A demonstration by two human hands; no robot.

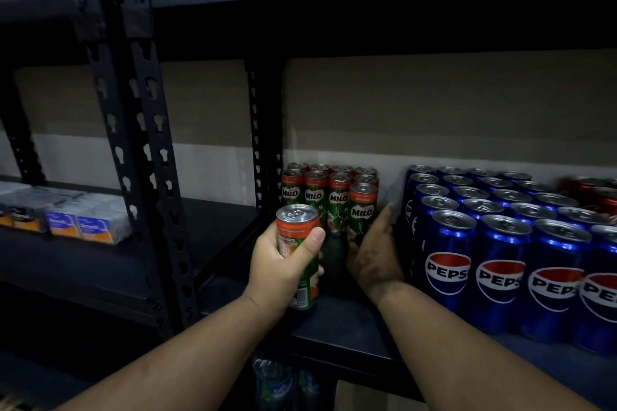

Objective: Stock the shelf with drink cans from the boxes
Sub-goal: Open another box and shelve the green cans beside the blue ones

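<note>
Now Milo can [298,243] in L hand [283,267] grip, R hand [374,257] flat vs Milo row [330,193].

Dim and murky overall, lit from the front so glare streaks the glossy blue aluminium cola cans [500,264], with the black perforated steel upright [143,143] bowed by wide-angle distortion and the left-hand wrapped packets [83,220] softly blurred.

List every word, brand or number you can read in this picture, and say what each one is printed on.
"MILO": on the green cans at the back of the shelf.
"PEPSI", cut off to "PEPS" or "PEP" in places: on the blue cans.
Too blurred to read: the small print on the can in the left hand, and the packets on the neighbouring shelf.
</note>
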